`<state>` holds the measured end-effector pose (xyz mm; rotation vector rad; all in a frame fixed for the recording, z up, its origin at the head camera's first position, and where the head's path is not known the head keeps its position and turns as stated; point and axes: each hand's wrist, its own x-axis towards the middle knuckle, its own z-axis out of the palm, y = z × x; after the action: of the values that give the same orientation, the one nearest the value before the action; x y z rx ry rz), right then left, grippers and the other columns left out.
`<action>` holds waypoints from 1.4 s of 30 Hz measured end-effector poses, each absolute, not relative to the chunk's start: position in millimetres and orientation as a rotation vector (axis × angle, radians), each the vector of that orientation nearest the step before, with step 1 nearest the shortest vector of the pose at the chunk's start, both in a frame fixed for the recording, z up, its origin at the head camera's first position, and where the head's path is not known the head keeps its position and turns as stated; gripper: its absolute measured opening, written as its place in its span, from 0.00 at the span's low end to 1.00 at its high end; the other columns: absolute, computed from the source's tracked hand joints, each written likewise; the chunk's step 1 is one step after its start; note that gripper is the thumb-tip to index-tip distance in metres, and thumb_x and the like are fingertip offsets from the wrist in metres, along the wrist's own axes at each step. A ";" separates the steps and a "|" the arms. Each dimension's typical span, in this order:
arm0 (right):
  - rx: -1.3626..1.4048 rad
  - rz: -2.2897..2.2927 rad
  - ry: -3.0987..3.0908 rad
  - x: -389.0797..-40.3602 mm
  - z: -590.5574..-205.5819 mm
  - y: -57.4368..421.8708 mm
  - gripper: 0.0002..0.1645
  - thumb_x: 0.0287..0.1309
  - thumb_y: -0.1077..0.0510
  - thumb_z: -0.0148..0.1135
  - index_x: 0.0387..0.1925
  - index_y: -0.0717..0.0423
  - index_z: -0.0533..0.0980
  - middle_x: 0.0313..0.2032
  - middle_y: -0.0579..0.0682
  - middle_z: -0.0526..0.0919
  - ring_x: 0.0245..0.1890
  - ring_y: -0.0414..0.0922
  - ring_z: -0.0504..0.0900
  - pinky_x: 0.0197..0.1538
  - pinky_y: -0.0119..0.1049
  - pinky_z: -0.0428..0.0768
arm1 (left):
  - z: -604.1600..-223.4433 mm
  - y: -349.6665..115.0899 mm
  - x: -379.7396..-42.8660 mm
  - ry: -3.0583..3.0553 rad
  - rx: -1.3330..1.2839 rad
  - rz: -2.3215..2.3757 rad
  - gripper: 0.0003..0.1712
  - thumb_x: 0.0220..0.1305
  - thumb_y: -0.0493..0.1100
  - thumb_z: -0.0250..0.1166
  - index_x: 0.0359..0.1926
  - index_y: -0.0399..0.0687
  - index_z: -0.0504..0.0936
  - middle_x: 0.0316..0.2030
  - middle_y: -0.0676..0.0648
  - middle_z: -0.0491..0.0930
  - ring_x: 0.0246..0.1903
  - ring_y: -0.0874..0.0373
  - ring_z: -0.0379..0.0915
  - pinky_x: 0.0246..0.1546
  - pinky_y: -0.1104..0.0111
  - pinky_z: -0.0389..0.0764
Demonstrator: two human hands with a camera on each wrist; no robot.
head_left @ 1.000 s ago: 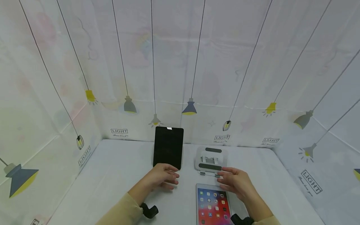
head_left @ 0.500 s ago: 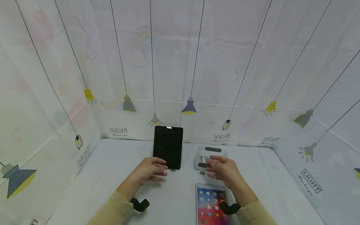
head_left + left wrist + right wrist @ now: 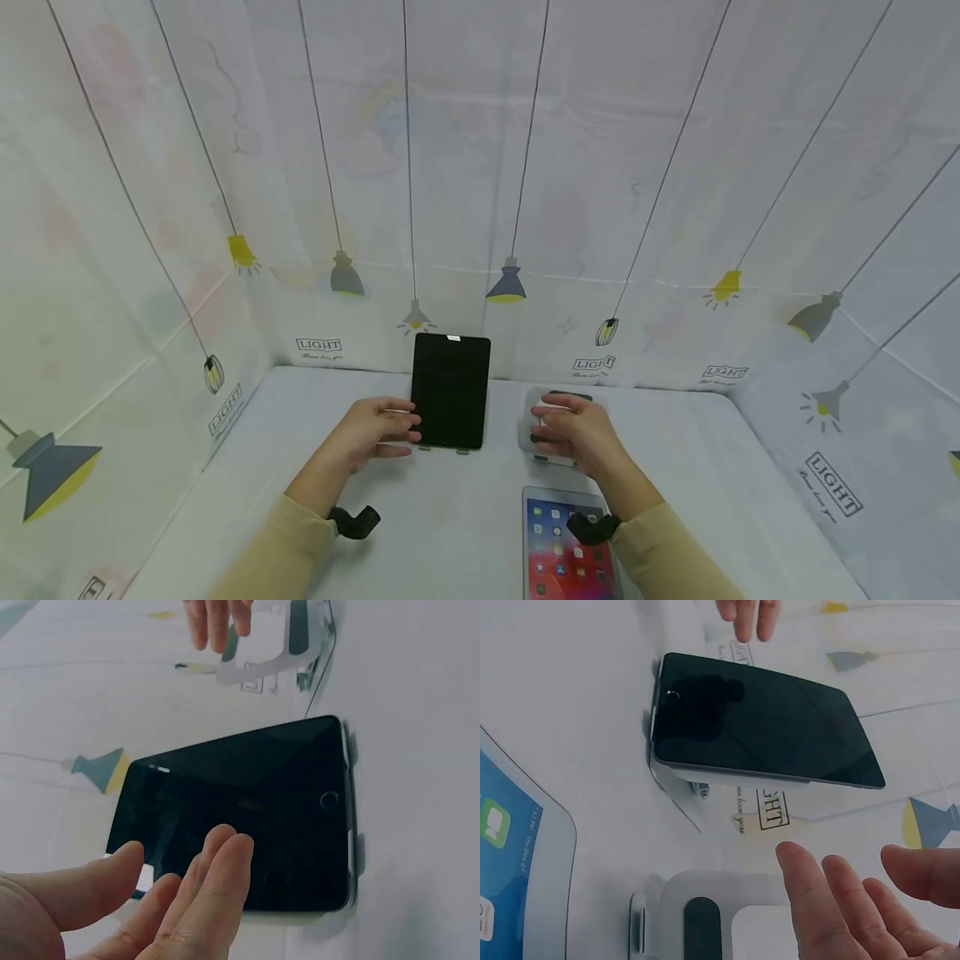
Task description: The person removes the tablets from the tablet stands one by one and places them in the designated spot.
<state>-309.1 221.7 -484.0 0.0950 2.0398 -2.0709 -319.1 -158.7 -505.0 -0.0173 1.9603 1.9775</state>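
A black-screened tablet (image 3: pixel 450 392) leans upright on a stand near the back of the table; its home button shows in the left wrist view. My left hand (image 3: pixel 375 429) hovers at the tablet's left edge, fingers relaxed and holding nothing. To the right, my right hand (image 3: pixel 577 429) is over a second, light grey stand (image 3: pixel 697 892) with dark pads, partly hiding it in the head view; that hand's fingers are spread loosely with nothing between them. A white-framed tablet (image 3: pixel 566 542) with a lit screen of app icons lies flat in front of the right forearm.
The white table (image 3: pixel 442 525) ends against a fabric backdrop (image 3: pixel 450 167) printed with hanging lamps. Black straps (image 3: pixel 356 522) with a protruding piece sit at both wrists.
My left hand has moved left and farther back, from in front of the black-screened tablet to its left edge. The right hand has moved left and back over the grey stand.
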 end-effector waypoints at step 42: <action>-0.023 -2.045 2.137 -364.4 -471.0 161.8 0.28 0.72 0.65 0.65 0.71 0.56 0.75 0.69 0.62 0.82 0.61 0.54 0.88 0.63 0.54 0.88 | -480.3 -168.7 -386.3 2.090 -0.022 2.059 0.27 0.77 0.33 0.62 0.74 0.40 0.73 0.74 0.33 0.75 0.69 0.38 0.79 0.64 0.46 0.85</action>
<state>-364.4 161.8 -471.0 -0.0234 2.1367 -2.0447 -386.3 -168.7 -480.3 -0.0218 2.0898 2.0592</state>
